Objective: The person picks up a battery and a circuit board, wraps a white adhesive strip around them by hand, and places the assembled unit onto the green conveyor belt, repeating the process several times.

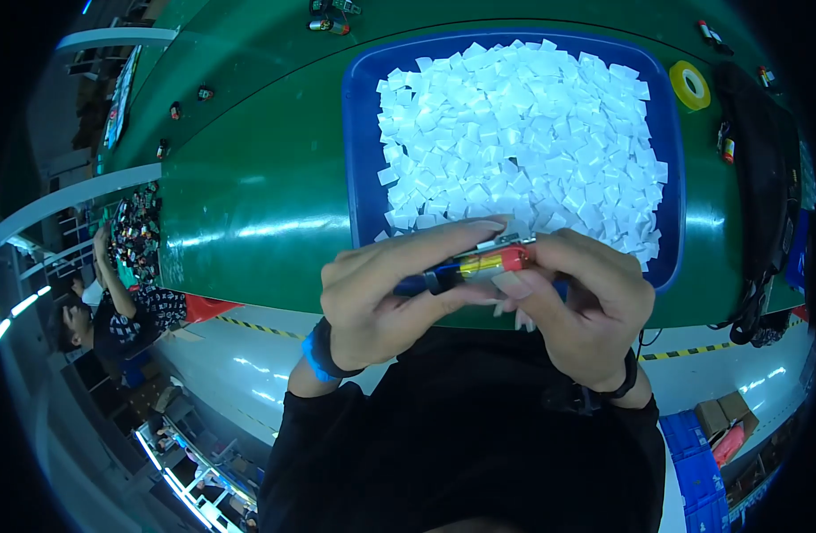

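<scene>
Both hands hold one small object (488, 265) over the near edge of a blue tray (351, 133). It has a yellow-and-red cylinder like a battery, a dark part toward the left and a thin silvery metal piece along the top. My left hand (377, 280) wraps its dark end, fingers closed. My right hand (590, 289) pinches the red end between thumb and fingers. What exactly the object is cannot be made out. Inside the tray, below and beyond my hands, lies a heap of small white square pieces (514, 133).
The tray stands on a green work surface (257, 178). At the right lie a roll of yellow tape (689, 85) and a black bag (759, 169). Several small battery-like items lie scattered about. Far left, another person (115, 311) reaches toward a pile of similar items (137, 235).
</scene>
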Tool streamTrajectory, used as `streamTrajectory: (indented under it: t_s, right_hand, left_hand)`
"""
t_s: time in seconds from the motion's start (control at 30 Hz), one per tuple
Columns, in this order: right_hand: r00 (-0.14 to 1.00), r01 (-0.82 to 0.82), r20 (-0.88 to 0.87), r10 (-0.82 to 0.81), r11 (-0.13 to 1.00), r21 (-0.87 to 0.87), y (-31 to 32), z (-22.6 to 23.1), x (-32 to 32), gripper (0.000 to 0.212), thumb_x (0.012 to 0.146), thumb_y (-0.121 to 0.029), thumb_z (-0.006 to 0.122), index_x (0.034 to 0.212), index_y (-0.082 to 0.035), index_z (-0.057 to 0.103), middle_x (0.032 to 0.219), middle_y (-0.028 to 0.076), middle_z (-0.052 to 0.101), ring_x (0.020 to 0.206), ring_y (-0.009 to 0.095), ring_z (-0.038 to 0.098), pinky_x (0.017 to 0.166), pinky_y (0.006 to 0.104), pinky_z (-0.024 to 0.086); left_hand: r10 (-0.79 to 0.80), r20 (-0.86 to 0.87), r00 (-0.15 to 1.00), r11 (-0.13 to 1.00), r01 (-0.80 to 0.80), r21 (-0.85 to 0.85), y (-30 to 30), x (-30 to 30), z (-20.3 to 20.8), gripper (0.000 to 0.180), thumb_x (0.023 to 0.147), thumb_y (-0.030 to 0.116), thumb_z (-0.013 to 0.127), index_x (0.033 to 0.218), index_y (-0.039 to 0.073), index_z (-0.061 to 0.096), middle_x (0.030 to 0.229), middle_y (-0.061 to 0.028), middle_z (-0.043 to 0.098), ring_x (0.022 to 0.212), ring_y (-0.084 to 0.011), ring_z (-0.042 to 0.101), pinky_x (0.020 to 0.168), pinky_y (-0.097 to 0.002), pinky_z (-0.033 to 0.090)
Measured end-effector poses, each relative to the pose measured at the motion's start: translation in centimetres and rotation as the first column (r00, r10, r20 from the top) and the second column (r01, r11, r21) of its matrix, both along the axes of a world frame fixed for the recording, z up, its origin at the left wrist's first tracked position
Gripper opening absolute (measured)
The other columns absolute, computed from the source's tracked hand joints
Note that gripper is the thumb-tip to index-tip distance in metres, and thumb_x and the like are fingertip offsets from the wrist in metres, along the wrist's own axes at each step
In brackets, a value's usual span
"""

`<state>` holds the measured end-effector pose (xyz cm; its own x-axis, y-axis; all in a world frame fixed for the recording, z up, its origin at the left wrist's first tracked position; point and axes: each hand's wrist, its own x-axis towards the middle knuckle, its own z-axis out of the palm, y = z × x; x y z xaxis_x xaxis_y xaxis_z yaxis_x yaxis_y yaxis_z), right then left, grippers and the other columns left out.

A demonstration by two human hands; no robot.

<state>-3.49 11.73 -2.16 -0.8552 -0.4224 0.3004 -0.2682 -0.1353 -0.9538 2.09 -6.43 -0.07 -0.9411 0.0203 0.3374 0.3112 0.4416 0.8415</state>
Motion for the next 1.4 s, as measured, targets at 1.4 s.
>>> streamTrajectory:
  t_s: [1.4]
  right_hand:
    - [0.966, -0.14, 0.251, 0.067, 0.948, 0.286, 0.9, 1.9, -2.0, 0.018, 0.087, 0.004, 0.066, 0.104, 0.004, 0.07, 0.083, 0.011, 0.068, 0.068, 0.014, 0.063, 0.061, 0.0218, 0.048]
  left_hand:
    - [0.118, 0.139, 0.983, 0.977, -0.09, -0.195, -10.9, -10.0, 1.6, 0.037, 0.085, -0.002, 0.07, 0.119, 0.004, 0.057, 0.102, -0.01, 0.066, 0.099, -0.0223, 0.064, 0.085, -0.0313, 0.055]
